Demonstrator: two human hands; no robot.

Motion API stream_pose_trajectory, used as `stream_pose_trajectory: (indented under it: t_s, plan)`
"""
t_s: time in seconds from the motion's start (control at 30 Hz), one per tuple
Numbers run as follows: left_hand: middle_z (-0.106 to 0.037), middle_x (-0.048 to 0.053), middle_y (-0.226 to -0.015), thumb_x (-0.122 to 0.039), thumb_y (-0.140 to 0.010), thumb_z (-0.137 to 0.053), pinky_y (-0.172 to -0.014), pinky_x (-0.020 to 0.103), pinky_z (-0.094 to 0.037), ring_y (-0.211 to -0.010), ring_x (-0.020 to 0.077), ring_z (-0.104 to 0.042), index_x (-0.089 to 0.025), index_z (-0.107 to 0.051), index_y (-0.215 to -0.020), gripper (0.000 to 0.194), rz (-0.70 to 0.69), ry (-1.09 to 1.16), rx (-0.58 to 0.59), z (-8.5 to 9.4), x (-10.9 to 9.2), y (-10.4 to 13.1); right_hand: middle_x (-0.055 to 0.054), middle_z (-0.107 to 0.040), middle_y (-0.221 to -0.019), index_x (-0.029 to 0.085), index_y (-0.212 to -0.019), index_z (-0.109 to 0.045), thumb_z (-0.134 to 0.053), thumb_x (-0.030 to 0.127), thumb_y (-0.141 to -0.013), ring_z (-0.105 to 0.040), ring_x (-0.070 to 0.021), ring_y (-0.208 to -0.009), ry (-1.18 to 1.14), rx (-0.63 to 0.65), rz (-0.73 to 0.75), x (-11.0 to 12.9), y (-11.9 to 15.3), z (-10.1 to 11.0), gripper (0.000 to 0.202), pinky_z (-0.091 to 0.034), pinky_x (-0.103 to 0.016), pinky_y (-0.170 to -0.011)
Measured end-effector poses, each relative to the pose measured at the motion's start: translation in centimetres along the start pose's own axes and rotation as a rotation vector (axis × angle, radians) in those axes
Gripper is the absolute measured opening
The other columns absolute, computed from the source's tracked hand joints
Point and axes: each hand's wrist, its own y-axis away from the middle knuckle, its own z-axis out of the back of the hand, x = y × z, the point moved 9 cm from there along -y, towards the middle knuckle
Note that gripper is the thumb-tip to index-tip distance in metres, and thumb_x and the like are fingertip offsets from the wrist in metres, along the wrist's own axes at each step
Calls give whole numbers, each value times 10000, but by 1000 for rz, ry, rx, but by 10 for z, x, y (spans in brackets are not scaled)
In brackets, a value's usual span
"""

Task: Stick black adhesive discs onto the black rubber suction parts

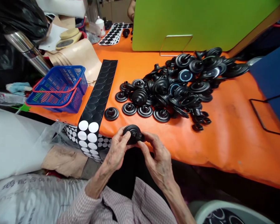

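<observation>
Between my two hands is a black ridged disc with a short stem (132, 132), held just off the front edge of the table. My left hand (116, 149) grips the disc's rim, thumb on its face. The thumb and fingers of my right hand (157, 155) pinch the end of the stem. A pile of similar black discs (163, 87) lies beyond my hands, with several set stem-up along its near side. To the left, a strip of round stickers (99, 87) hangs over the edge, black dots on top and white circles lower down.
A blue basket (58, 84) with red handles stands at the left of the orange table (226, 130). Behind the pile rises a green board (200, 21); a blue panel (273, 74) is at right. A pale tub (224, 207) holding black discs sits lower right. Part of another person's arm (131, 11) shows at the back.
</observation>
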Motion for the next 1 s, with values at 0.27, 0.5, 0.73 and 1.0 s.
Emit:
stream_pose_trajectory:
  t_s: [0.27, 0.5, 0.73, 1.0]
  plan:
    - [-653, 75, -1145, -372, -880, -581, -882, 312, -525, -1060, 215, -618, -176, -619, -1114, 308, -101, -144, 21, -8, -7, 5, -63, -644, -998, 222, -1177, -532, -559, 155, -904, -665, -174, -903, 105, -73, 103, 9, 4, 0, 283, -592, -327, -787]
    - [-646, 61, -1129, -287, -761, -740, -929, 303, -501, -1046, 183, -617, -177, -577, -1133, 420, -33, -23, 59, -5, -5, 2, -80, -589, -1140, 254, -1238, -546, -525, 230, -919, -624, -186, -1037, -11, -54, -53, -3, 9, -1, 320, -565, -360, -874]
    - [-662, 79, -1128, -263, -800, -707, -957, 333, -497, -1071, 201, -622, -162, -587, -1118, 355, -75, -8, 173, -10, -11, 6, -86, -640, -1098, 213, -1127, -582, -597, 514, -837, -638, -218, -967, -341, 39, -479, -36, 9, -16, 418, -551, -417, -864]
    - [-648, 67, -1177, -238, -836, -671, -1000, 315, -472, -1134, 194, -598, -201, -579, -1128, 309, -197, -72, 188, -4, -20, 9, -49, -628, -1088, 241, -1072, -554, -599, 481, -846, -621, -198, -1028, -491, 47, -456, -28, 6, -27, 332, -530, -372, -915]
